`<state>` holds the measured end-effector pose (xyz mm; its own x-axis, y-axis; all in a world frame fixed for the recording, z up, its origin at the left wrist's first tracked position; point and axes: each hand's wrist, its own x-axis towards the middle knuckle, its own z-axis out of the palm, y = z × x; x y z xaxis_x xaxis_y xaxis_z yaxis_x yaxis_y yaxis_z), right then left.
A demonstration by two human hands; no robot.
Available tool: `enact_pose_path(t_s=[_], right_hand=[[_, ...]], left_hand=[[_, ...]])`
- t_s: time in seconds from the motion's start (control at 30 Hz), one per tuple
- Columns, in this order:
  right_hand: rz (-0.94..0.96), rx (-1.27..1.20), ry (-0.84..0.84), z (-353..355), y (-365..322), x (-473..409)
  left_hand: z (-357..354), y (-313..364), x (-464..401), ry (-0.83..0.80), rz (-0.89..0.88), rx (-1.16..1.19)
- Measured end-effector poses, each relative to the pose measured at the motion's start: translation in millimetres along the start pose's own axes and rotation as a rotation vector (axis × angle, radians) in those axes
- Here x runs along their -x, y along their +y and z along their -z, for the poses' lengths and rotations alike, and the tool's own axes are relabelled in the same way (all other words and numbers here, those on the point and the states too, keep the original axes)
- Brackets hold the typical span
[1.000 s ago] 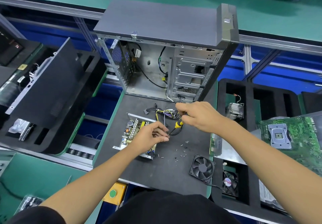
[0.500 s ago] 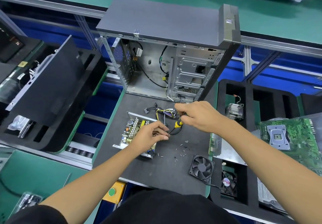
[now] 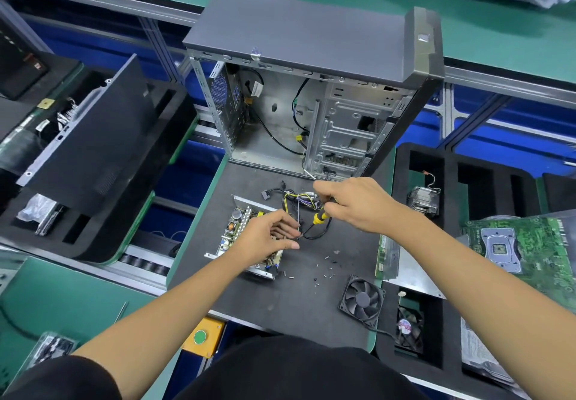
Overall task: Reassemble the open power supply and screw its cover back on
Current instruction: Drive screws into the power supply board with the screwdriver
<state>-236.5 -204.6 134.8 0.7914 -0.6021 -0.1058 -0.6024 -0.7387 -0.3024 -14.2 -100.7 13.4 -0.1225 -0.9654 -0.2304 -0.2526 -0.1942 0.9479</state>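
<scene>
Covering half the open power supply [image 3: 240, 228] w/ your left hand [image 3: 268, 237], fingers loosely curled, can't tell if pinching a wire. Right hand [image 3: 358, 205] clamps the screwdriver [image 3: 320, 217], tip hidden. Loose screws [image 3: 327, 267] just beside the PSU, fan [image 3: 362, 300] nearer you, PC case [image 3: 311, 100] behind.

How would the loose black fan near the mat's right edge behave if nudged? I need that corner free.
The fan lies flat on the mat, so it would probably slide, not tip. It looks light, and its trailing cable may drag or snag.
</scene>
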Motion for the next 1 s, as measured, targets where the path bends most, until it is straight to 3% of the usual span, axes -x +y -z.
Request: enact_pose_path(t_s=[0.37,0.8,1.0], right_hand=[[0.011,0.03,-0.025,3,-2,-5],[0.024,0.037,-0.021,5,-1,-6],[0.032,0.104,-0.026,-7,-6,-24]], left_hand=[[-5,-1,1,0.058,-0.02,-0.041],[2,-3,1,0.007,-0.054,-0.04],[16,-11,1,0.239,-0.118,-0.32]])
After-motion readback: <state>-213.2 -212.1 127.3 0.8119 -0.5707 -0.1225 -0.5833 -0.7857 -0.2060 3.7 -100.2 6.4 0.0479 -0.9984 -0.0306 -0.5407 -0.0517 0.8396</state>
